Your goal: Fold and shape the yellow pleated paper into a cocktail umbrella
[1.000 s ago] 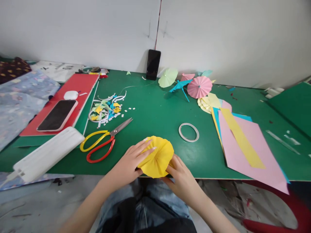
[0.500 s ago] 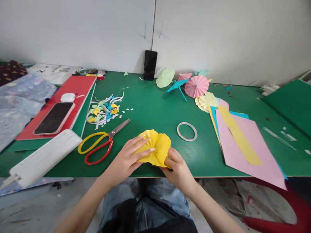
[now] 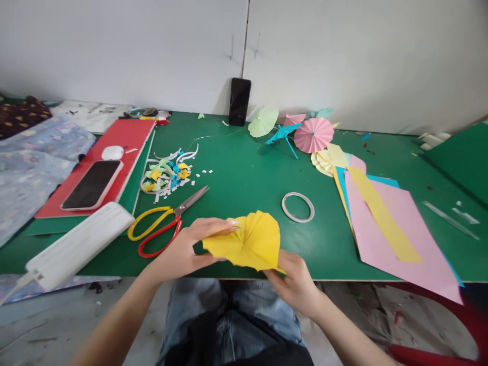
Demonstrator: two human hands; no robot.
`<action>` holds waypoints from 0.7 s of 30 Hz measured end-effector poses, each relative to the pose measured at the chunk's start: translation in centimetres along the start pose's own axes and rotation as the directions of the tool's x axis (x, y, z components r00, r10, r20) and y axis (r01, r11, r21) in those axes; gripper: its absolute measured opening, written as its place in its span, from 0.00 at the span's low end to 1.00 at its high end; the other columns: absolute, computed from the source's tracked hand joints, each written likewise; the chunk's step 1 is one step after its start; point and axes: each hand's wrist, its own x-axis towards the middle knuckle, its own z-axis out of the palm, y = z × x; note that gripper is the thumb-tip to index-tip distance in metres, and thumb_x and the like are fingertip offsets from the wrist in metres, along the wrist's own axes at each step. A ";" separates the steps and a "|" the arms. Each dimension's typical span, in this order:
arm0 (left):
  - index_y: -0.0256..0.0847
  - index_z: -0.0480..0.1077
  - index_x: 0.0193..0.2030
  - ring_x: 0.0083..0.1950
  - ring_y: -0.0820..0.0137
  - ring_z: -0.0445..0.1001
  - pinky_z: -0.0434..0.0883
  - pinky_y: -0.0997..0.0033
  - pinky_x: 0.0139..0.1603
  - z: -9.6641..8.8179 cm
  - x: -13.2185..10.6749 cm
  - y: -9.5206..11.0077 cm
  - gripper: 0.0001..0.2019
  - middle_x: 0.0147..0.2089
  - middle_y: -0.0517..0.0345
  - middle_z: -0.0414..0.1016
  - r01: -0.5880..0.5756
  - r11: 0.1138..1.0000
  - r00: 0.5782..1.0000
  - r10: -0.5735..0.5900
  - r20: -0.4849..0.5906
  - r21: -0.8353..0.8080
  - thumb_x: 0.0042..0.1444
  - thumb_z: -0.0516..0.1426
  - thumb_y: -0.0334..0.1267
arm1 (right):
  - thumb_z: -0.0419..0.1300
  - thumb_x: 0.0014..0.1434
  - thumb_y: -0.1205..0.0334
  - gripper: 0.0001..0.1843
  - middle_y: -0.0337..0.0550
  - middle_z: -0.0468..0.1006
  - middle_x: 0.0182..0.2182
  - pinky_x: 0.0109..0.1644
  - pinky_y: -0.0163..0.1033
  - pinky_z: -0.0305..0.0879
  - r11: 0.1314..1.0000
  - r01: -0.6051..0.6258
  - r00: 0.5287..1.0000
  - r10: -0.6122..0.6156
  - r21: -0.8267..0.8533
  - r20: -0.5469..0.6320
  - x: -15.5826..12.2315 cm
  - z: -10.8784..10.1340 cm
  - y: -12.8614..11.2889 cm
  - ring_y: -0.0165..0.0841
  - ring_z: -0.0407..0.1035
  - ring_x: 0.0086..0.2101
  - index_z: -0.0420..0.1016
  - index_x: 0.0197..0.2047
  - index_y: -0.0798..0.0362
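A pleated yellow paper fan (image 3: 251, 241), folded into a rough circle, is held up above the near edge of the green table (image 3: 244, 173). My left hand (image 3: 186, 249) pinches its left side, fingers on top and thumb beneath. My right hand (image 3: 295, 279) grips its lower right corner from below; most of those fingers are hidden under the paper.
Yellow-and-red scissors (image 3: 163, 229) lie left of my hands, a tape ring (image 3: 298, 207) to the right. Pink, yellow and blue sheets (image 3: 385, 223) cover the right side. Paper umbrellas (image 3: 312, 134), scraps (image 3: 168, 173), a phone (image 3: 92, 184) on a red board and a white case (image 3: 80, 244) also sit there.
The yellow fan has been lifted off the table and spread wider. My left hand has shifted from lying on top of it to pinching its left edge.
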 end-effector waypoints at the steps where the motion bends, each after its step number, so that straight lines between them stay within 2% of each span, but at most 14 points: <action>1: 0.48 0.63 0.60 0.63 0.61 0.64 0.67 0.57 0.60 0.1 0.2 -0.1 0.22 0.61 0.51 0.67 -0.023 0.999 1.000 0.023 -0.007 -0.048 0.59 0.56 0.42 | 0.50 0.60 0.72 0.11 0.39 0.74 0.22 0.28 0.32 0.66 0.999 -0.025 1.000 0.025 0.021 0.001 0.0 0.0 -0.3 0.31 0.71 0.25 0.69 0.30 0.51; 4: 0.47 0.66 0.59 0.66 0.60 0.60 0.61 0.52 0.64 0.4 0.6 -0.3 0.19 0.61 0.51 0.68 -0.108 0.979 0.994 0.102 -0.041 -0.175 0.61 0.54 0.42 | 0.49 0.58 0.73 0.11 0.39 0.76 0.23 0.28 0.30 0.67 0.996 -0.060 0.998 0.060 0.072 0.005 -0.1 0.1 -0.8 0.30 0.71 0.24 0.69 0.31 0.52; 6: 0.47 0.66 0.58 0.66 0.59 0.60 0.61 0.52 0.64 0.7 0.6 -0.3 0.18 0.62 0.51 0.66 -0.130 0.962 0.991 0.121 -0.053 -0.242 0.61 0.54 0.41 | 0.49 0.56 0.74 0.11 0.39 0.75 0.23 0.26 0.30 0.66 0.993 -0.062 0.998 0.061 0.098 0.011 -0.2 0.1 -1.0 0.30 0.70 0.23 0.69 0.30 0.51; 11: 0.45 0.62 0.61 0.65 0.59 0.62 0.65 0.53 0.62 0.6 0.2 0.2 0.21 0.63 0.47 0.65 -0.087 0.975 0.996 0.082 -0.033 -0.206 0.61 0.54 0.38 | 0.53 0.58 0.72 0.08 0.39 0.78 0.26 0.31 0.31 0.68 0.982 -0.091 0.993 0.077 0.166 0.089 0.0 -0.4 -1.6 0.30 0.72 0.26 0.71 0.33 0.52; 14: 0.46 0.64 0.60 0.65 0.58 0.60 0.63 0.51 0.62 -0.4 0.3 0.7 0.21 0.64 0.47 0.62 -0.103 0.977 0.991 0.117 0.068 -0.186 0.60 0.56 0.41 | 0.55 0.57 0.72 0.08 0.37 0.78 0.26 0.33 0.31 0.69 0.976 -0.086 0.988 0.058 0.200 0.142 0.1 -0.9 -1.7 0.29 0.73 0.28 0.72 0.33 0.51; 16: 0.47 0.66 0.58 0.66 0.55 0.59 0.60 0.48 0.64 -1.5 0.5 1.0 0.24 0.65 0.47 0.61 -0.125 0.968 0.966 0.169 0.197 -0.217 0.57 0.55 0.52 | 0.52 0.56 0.74 0.11 0.37 0.78 0.26 0.34 0.31 0.69 0.974 -0.065 0.986 0.029 0.215 0.167 0.0 -1.2 -1.7 0.29 0.73 0.29 0.71 0.31 0.50; 18: 0.47 0.69 0.57 0.66 0.54 0.59 0.56 0.47 0.65 -2.4 0.8 1.2 0.29 0.64 0.49 0.63 -0.120 0.960 0.934 0.196 0.298 -0.252 0.57 0.47 0.62 | 0.50 0.54 0.77 0.13 0.37 0.77 0.25 0.35 0.31 0.69 0.973 -0.047 0.981 0.003 0.224 0.194 0.0 -1.4 -1.6 0.29 0.72 0.30 0.70 0.30 0.50; 19: 0.47 0.70 0.55 0.65 0.56 0.61 0.56 0.48 0.66 -2.7 1.0 1.3 0.30 0.63 0.49 0.65 -0.099 0.961 0.934 0.179 0.310 -0.259 0.59 0.42 0.62 | 0.49 0.54 0.77 0.14 0.37 0.77 0.26 0.36 0.31 0.68 0.973 -0.039 0.978 -0.010 0.228 0.209 -0.1 -1.5 -1.6 0.28 0.72 0.30 0.69 0.30 0.50; 21: 0.45 0.73 0.51 0.61 0.61 0.66 0.61 0.55 0.64 -3.1 1.5 1.5 0.28 0.59 0.51 0.70 -0.040 0.966 0.954 0.113 0.276 -0.256 0.65 0.36 0.53 | 0.49 0.55 0.78 0.14 0.36 0.77 0.26 0.37 0.32 0.68 0.972 -0.021 0.972 -0.035 0.233 0.234 0.0 -1.7 -1.8 0.28 0.72 0.31 0.68 0.29 0.49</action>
